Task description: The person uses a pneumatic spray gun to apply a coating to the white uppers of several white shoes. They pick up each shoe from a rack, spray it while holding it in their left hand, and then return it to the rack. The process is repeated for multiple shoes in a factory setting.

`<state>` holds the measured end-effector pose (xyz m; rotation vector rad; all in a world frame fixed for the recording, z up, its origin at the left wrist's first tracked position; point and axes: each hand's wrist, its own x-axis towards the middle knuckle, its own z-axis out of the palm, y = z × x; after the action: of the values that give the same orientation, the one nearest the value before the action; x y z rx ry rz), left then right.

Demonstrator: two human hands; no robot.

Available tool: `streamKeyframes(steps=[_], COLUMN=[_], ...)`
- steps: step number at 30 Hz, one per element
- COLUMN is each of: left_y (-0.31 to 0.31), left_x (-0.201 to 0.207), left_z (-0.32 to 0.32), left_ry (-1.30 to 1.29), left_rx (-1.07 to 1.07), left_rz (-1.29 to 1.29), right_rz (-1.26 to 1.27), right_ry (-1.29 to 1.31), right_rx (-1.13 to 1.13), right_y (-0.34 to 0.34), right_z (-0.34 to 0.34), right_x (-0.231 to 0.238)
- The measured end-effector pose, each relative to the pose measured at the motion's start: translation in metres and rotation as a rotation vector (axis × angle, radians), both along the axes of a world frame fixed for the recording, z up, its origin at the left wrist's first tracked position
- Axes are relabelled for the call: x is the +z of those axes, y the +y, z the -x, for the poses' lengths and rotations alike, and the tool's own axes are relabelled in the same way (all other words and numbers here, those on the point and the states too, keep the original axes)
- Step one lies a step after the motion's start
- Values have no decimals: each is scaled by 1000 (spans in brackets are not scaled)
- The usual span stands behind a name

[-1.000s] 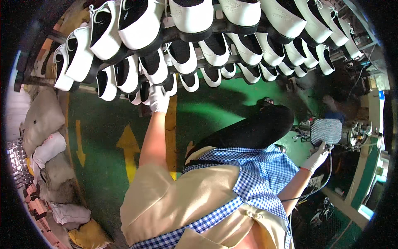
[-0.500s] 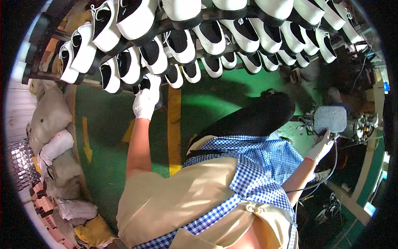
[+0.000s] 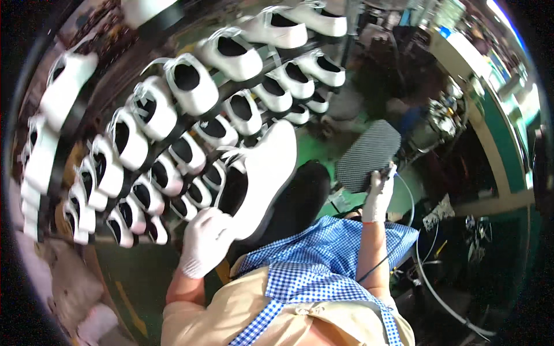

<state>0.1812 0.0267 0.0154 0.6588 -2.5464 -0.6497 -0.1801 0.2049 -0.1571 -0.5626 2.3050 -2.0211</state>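
Observation:
My left hand, in a white knit glove, is closed on the heel end of a white shoe with a dark lining and white laces. The shoe is held tilted in front of the rack, its toe pointing up and away from me. On the right, my gloved right hand grips the lower end of a flat grey paddle with a mesh-like face. A thin hose or cable runs from near this hand. A gap separates the paddle from the shoe.
A rack with several tiers of white shoes fills the left and far side. Pale sacks lie at the lower left. Metal machine parts and a green-sided bench stand at the right. The floor is green.
My left hand has brought the shoe away from the rack toward my middle. The paddle in my right hand has come inward and tilted. The whole view has turned.

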Motion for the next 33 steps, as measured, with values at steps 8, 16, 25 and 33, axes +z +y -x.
streamKeyframes(steps=[8, 16, 25, 33], left_y=[27, 48, 125, 146], left_x=[-16, -18, -21, -30], left_z=[251, 256, 267, 273], left_ry=[77, 103, 60, 74], left_rx=[-452, -475, -617, -591], left_rz=[284, 292, -190, -220], right_rz=[-150, 84, -153, -152], right_ry=[67, -173, 302, 262], right_rx=[-138, -23, -199, -254], right_y=[3, 41, 75, 96], right_z=[4, 4, -14, -16], right_x=[-2, 16, 86, 89])
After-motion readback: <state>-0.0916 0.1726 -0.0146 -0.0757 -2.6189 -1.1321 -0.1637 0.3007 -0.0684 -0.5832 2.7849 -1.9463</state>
